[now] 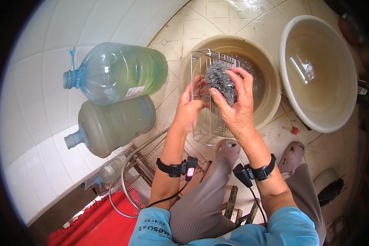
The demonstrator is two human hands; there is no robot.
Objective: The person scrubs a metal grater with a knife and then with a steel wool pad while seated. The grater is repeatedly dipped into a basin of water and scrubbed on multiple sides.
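A metal wire rack (202,135) is held upright over a round beige basin (272,101) with murky water in it. My left hand (190,106) grips the rack from its left side, some fingers passing behind the wires. In my right hand (240,98) is a grey steel-wool scouring pad (220,80), pressed against the rack's wires. The thumb is on the pad's lower left and the fingers are on its right. The hands and the pad hide part of the rack.
An oval white basin (284,66) of cloudy water stands at the right. Two large plastic bottles, one bluish (110,70) and one duller (117,123), lie at the left. A metal-framed rack (126,166) and red cloth (101,221) are lower left.
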